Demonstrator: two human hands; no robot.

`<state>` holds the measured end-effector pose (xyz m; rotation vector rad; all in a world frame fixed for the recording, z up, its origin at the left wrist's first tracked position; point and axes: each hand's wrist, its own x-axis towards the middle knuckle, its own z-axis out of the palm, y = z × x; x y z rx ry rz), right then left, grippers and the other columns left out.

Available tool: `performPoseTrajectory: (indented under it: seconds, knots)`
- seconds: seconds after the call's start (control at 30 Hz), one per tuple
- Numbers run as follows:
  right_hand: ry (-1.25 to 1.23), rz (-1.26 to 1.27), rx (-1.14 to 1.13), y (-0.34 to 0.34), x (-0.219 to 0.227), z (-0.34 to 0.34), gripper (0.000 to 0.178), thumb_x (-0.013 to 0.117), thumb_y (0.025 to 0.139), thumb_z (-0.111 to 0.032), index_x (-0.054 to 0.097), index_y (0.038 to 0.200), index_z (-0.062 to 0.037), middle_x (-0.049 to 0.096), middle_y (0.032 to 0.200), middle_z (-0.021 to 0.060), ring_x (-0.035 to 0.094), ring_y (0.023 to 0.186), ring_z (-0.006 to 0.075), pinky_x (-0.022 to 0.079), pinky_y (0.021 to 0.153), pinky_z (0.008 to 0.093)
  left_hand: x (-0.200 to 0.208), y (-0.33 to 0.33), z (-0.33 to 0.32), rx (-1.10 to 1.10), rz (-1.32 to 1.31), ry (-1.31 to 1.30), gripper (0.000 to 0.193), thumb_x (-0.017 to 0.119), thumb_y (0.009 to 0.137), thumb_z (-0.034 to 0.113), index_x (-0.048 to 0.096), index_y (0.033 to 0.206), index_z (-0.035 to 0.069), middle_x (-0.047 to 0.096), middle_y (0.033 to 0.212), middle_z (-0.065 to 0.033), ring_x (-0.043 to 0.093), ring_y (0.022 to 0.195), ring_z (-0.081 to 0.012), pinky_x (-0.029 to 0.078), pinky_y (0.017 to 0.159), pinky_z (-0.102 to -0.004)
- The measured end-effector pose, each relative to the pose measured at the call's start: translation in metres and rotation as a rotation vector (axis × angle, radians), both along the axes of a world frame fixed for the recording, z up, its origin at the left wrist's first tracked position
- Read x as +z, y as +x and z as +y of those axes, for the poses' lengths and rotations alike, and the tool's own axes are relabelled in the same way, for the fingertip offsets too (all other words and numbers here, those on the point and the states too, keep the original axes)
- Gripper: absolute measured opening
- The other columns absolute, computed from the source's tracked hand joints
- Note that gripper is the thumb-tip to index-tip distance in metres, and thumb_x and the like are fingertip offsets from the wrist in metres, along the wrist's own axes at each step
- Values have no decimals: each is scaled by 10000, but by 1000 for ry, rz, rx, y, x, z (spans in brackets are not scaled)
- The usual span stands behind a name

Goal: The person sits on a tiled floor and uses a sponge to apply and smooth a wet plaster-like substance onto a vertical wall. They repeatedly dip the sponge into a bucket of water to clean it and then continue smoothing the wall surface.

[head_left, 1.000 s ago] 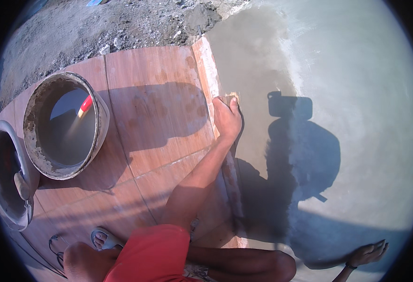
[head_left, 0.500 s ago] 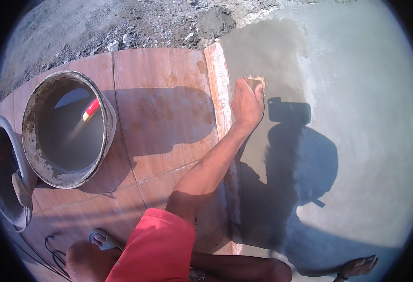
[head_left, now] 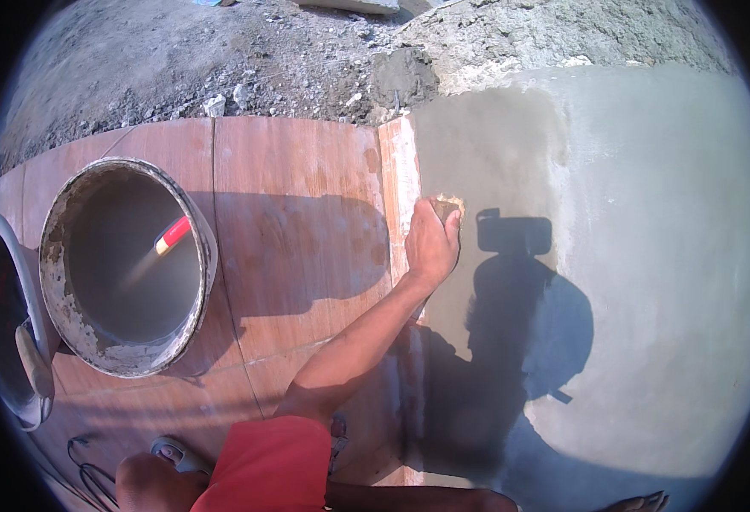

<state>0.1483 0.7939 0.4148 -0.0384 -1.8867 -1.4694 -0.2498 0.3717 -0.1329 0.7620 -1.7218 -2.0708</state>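
Observation:
My left hand [head_left: 433, 246] is closed round a sponge [head_left: 448, 205], a brown block with ragged yellowish edges. It presses the sponge on a strip of damp, darker grey cement [head_left: 486, 128], right beside the white-smeared edge of the reddish tiles [head_left: 298, 162]. My fingers cover most of the sponge. At the bottom right, my right hand [head_left: 639, 503] rests on the paler cement [head_left: 648, 256] with its fingers stretched out, partly cut off by the picture's edge.
On the tiles at left stands a crusted bucket [head_left: 55, 307] of grey slurry, a red-and-wood handle [head_left: 173, 235] sticking out. A dark container [head_left: 0, 290] sits beside it. Cables [head_left: 89, 469] lie at lower left. Gravel [head_left: 290, 60] borders the far side. My shadow falls across the cement.
My left hand has drawn the sponge nearer to me and slightly left along the damp strip. The view has tilted a little farther ahead, and my right hand sits lower in it.

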Motion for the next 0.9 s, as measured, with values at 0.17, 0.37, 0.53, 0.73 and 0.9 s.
performPoseTrajectory:
  seconds: [0.17, 0.37, 0.53, 0.73, 0.9]
  knots:
    - [8, 42, -8, -3, 1, 8, 658, 331, 1014, -380, 263, 1446, 112, 226, 1511, 325, 177, 1396, 532, 148, 1137, 637, -13, -85, -83, 84, -203, 86, 430, 586, 930, 252, 405, 1133, -81, 587, 1014, -294, 598, 960, -442, 463, 804, -518]
    - [65, 124, -71, 13, 15, 21, 652, 320, 1019, -373, 261, 1444, 117, 219, 1513, 325, 178, 1392, 539, 156, 1139, 629, -17, -38, -31, -14, -22, -9, 437, 593, 925, 261, 398, 1158, -53, 552, 1095, -291, 585, 1016, -437, 451, 861, -517]
    - [-149, 285, 28, 10, 27, 56, 724, 374, 993, -412, 217, 1456, 122, 195, 1524, 320, 139, 1406, 533, 123, 1125, 663, 0, -101, -94, 48, -142, 122, 437, 604, 919, 243, 401, 1158, -61, 545, 1095, -289, 581, 1023, -428, 462, 832, -514]
    - [-41, 104, -127, 10, 9, 7, 783, 420, 963, -442, 197, 1461, 121, 173, 1535, 310, 98, 1413, 533, 86, 1109, 698, 47, -65, -60, 7, 115, -89, 412, 611, 914, 254, 415, 1102, -55, 558, 1079, -280, 596, 977, -423, 466, 806, -519]
    - [-28, 46, -130, -3, 4, -6, 827, 451, 940, -467, 183, 1468, 110, 153, 1543, 306, 69, 1416, 534, 63, 1099, 717, 35, -104, -107, 52, -66, 23, 405, 608, 916, 252, 413, 1094, -55, 566, 1063, -271, 602, 944, -426, 475, 795, -508]
